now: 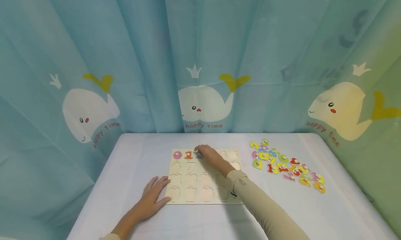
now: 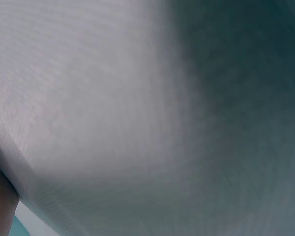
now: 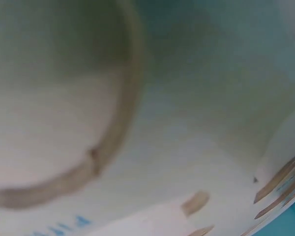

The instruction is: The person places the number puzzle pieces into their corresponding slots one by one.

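Note:
A pale wooden puzzle board (image 1: 191,194) with number-shaped hollows lies flat on the white table (image 1: 131,163). In its top row sit a pink 0 (image 1: 177,155) and an orange-red 1 (image 1: 188,155). My right hand (image 1: 201,151) reaches over the board, its curled fingers on a blue piece (image 1: 198,156) at the third hollow, mostly hidden by the fingers. My left hand (image 1: 160,187) lies flat, fingers straight, touching the board's near left corner. The right wrist view shows only blurred board wood (image 3: 152,162) very close up. The left wrist view shows blurred white cloth (image 2: 137,123).
Several loose coloured number pieces (image 1: 286,165) lie scattered on the table right of the board. A teal curtain with whale prints (image 1: 205,104) hangs close behind and around the table. The table's edges drop off at left and right.

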`<state>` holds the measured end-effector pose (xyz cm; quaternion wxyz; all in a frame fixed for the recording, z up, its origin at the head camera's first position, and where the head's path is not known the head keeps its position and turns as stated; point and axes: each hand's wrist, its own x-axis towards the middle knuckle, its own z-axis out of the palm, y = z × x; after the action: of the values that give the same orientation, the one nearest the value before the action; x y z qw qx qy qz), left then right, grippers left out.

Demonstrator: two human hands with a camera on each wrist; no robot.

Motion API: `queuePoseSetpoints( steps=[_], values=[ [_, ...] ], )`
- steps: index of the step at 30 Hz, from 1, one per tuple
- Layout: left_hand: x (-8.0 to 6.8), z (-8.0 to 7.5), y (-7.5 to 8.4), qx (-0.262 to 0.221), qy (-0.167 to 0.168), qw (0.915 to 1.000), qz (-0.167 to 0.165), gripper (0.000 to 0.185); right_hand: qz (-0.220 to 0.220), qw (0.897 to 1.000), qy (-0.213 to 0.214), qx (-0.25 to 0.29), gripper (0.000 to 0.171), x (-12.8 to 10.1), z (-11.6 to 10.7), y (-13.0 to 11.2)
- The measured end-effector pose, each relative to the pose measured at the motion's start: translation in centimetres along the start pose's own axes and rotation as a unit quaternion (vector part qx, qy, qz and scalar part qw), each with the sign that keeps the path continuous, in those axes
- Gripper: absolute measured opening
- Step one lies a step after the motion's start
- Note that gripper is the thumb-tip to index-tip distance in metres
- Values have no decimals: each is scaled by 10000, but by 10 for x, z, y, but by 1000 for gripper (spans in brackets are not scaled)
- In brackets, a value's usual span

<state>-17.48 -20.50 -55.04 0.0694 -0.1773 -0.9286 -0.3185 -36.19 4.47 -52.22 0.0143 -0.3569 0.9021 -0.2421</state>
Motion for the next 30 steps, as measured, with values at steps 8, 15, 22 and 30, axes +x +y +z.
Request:
queuePoseSetpoints(
  steps=[8,15,22,30],
  values=[
    [2,2,4,-73,37,10000,-12,55,-334,9979,19,-559,24,-5,-2,4],
    [2,1,10,-108,-93,9998,-110,55,-529,9905,161,-1259,35,-15,-17,15],
    [1,-3,10,-44,43,10000,-64,53,196,9955,516,-767,32,-33,-38,40],
    [0,-2,9,-60,30,10000,-67,54,1245,9887,764,-338,29,-68,-59,85]
  ],
)
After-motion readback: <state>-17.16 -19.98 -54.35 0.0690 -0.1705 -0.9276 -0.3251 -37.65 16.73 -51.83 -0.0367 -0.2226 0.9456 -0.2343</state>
